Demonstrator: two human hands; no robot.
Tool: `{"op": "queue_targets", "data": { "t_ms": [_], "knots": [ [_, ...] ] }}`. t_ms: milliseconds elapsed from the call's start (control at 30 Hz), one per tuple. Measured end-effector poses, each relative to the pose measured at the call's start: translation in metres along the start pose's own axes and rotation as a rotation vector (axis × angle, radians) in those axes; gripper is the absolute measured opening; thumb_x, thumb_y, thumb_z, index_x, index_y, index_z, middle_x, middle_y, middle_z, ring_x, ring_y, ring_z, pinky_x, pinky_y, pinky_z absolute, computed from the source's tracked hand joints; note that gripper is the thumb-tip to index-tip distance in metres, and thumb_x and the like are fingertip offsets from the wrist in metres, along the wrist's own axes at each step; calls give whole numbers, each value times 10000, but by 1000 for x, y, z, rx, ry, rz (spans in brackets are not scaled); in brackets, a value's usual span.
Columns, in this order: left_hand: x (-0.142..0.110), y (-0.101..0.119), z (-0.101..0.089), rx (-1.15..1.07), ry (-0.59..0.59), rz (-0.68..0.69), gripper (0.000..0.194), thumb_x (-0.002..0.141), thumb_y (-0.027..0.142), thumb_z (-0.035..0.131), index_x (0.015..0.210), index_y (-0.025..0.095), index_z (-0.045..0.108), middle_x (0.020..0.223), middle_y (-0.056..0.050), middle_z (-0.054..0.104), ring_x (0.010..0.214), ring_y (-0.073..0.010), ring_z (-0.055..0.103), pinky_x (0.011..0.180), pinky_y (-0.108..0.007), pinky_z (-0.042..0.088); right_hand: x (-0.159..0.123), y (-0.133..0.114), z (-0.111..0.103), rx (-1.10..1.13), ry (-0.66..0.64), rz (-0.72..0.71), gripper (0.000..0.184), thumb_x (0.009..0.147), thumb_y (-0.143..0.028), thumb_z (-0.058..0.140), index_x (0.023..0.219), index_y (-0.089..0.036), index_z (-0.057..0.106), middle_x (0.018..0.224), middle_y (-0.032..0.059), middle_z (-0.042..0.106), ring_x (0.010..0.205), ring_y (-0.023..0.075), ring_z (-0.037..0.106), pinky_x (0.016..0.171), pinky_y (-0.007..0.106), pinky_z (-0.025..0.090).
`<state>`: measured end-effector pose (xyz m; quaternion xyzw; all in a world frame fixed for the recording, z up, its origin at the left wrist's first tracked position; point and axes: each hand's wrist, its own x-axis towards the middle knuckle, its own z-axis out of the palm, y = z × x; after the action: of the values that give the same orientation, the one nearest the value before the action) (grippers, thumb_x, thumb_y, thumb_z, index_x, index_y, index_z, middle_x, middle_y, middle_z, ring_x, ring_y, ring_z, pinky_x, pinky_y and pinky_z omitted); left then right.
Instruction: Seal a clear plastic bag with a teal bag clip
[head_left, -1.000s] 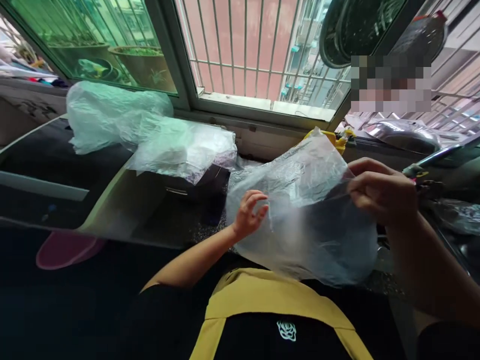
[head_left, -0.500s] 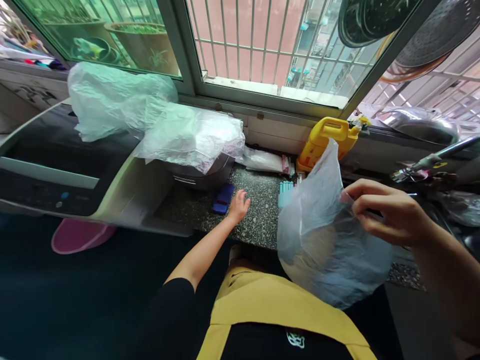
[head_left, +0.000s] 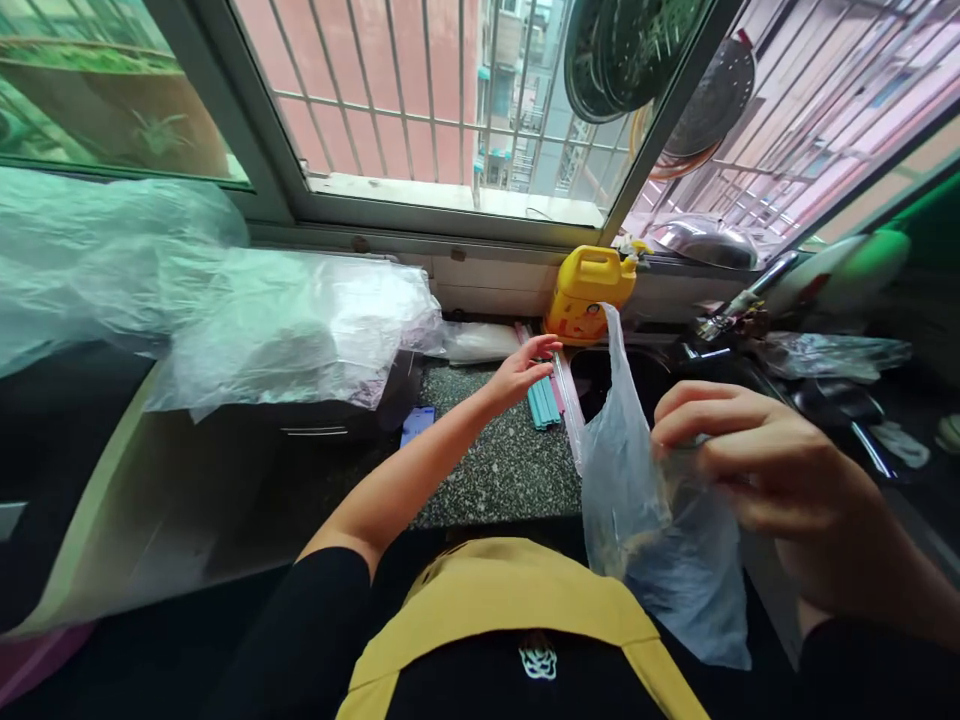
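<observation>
My right hand (head_left: 750, 460) pinches the upper edge of a clear plastic bag (head_left: 622, 480), which hangs down over the counter's front edge. Something brownish shows dimly through the bag; its kind I cannot make out. My left hand (head_left: 525, 370), empty and with fingers apart, is held out over the speckled counter (head_left: 491, 475). Close by that hand lie several light-blue sealing clips (head_left: 543, 402). A pale strip (head_left: 571, 405), partly behind the bag, runs alongside them. Behind my left forearm lies a small blue item (head_left: 417, 424).
A yellow jug (head_left: 592, 290) stands by the wall under the barred window. To the right are a dark sink (head_left: 596, 375) and its tap (head_left: 727, 315). Plastic sheeting (head_left: 300, 320) covers a dark appliance (head_left: 315, 430) on the left. A flat plastic packet (head_left: 480, 343) lies at the back.
My left hand has moved right, from beside the blue item to near the light-blue clips. The bag hangs narrower in my right hand. My view has turned to the right.
</observation>
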<state>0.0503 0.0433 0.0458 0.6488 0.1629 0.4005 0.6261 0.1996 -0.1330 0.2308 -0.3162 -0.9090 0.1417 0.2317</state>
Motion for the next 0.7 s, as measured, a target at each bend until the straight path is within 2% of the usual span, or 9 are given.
{"op": "queue_targets", "data": {
  "t_ms": [67,133,200,267,367,500,600,700],
  "knots": [
    [18,-3,16,-119,-76,-24,478,737,281,624,1200,207,531,1255,-87,592,1145,-216,516,955,-358,404,-4,-4,0,-9,40,23,176,695,-65,452,620,-223,429,774,21,630,710,165,562,627,316,490],
    [30,-7,32,-215,-131,-64,463,727,281,633,1174,194,548,1183,-94,630,1126,-215,537,950,-351,409,-10,-3,-4,-50,78,57,178,685,-59,448,619,-224,437,773,22,632,712,171,558,626,325,488],
    [37,-11,42,-269,-158,-106,419,713,290,652,1109,173,582,1030,-88,676,996,-197,597,891,-334,440,-18,3,-12,-97,104,91,174,676,-64,455,614,-225,448,781,26,635,721,181,560,627,340,487],
    [38,-10,43,-251,-147,-139,323,696,318,679,968,151,627,860,-61,682,816,-159,614,796,-303,463,-29,15,-21,-117,125,128,157,678,-79,474,620,-225,474,814,35,635,732,191,564,633,357,482],
    [36,1,27,-115,-32,-138,252,691,385,686,711,142,622,675,-11,630,640,-102,550,674,-248,449,-48,42,-31,-82,205,227,136,711,-111,486,647,-222,532,840,49,619,726,192,580,618,348,475],
    [31,32,-9,59,101,-61,269,705,408,677,654,151,612,605,20,584,580,-75,496,610,-214,424,-67,83,-36,-116,278,379,124,715,-129,522,626,-209,552,823,61,643,721,183,614,633,310,487],
    [29,55,-26,153,147,-35,266,697,396,686,643,148,609,555,30,543,530,-65,454,546,-203,390,-68,110,-36,-161,196,458,119,698,-167,543,584,-201,539,785,80,677,727,198,635,681,319,502],
    [27,69,-32,211,154,-35,275,678,399,689,634,141,605,540,31,525,505,-60,430,508,-198,359,-59,130,-37,-155,79,525,129,705,-223,537,579,-196,527,772,94,690,730,205,633,686,321,501]
  ]
}}
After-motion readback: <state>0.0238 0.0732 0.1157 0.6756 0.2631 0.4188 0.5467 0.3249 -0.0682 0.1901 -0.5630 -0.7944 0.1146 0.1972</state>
